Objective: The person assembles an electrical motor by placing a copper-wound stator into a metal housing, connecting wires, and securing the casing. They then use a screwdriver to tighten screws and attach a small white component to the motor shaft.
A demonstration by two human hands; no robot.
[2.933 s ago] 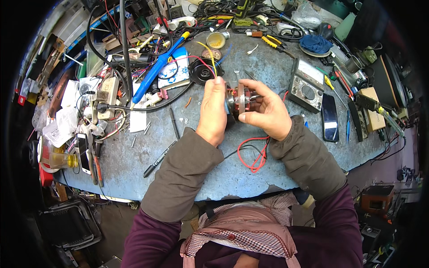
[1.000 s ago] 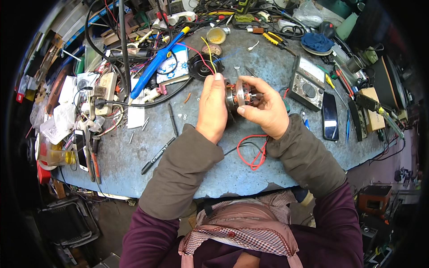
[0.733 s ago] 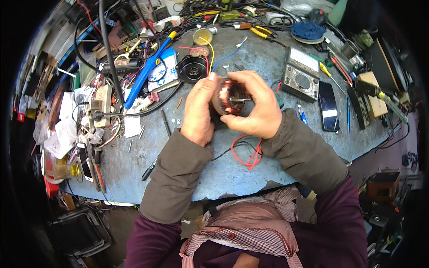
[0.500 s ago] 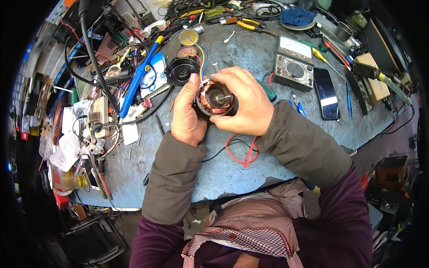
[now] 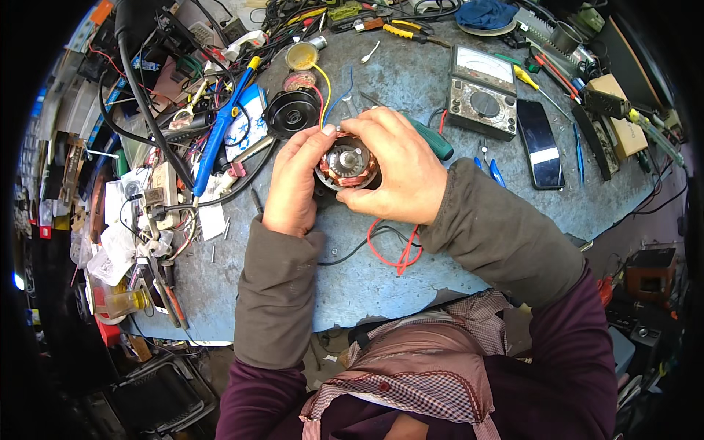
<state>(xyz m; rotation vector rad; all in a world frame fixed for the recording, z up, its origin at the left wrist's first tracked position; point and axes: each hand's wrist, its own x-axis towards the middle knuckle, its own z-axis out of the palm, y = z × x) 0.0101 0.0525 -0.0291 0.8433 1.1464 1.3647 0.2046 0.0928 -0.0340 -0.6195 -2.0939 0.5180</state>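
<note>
Between my two hands I hold a small electric motor (image 5: 347,163), its copper windings ringing a metal shaft that points up toward me. My left hand (image 5: 295,180) wraps its left side, thumb laid along the top rim. The fingers of my right hand (image 5: 400,165) curl over the far and right side, with the thumb at the near edge. Yellow, red and blue wires (image 5: 328,84) run from the motor's far side. Just beyond my left hand lies a round black cover (image 5: 291,114), beside round parts (image 5: 301,79). The motor's underside is hidden.
An analog multimeter (image 5: 482,103) and a black phone (image 5: 541,145) lie to the right. Near my right hand are a green-handled tool (image 5: 431,138) and blue-handled pliers (image 5: 496,173). Red and black leads (image 5: 400,257) loop nearby. A blue soldering iron (image 5: 217,139) and cluttered wires fill the left.
The motor has tilted so its shaft end faces up more squarely. My left hand has shifted slightly left, and the wires beyond it now spread apart.
</note>
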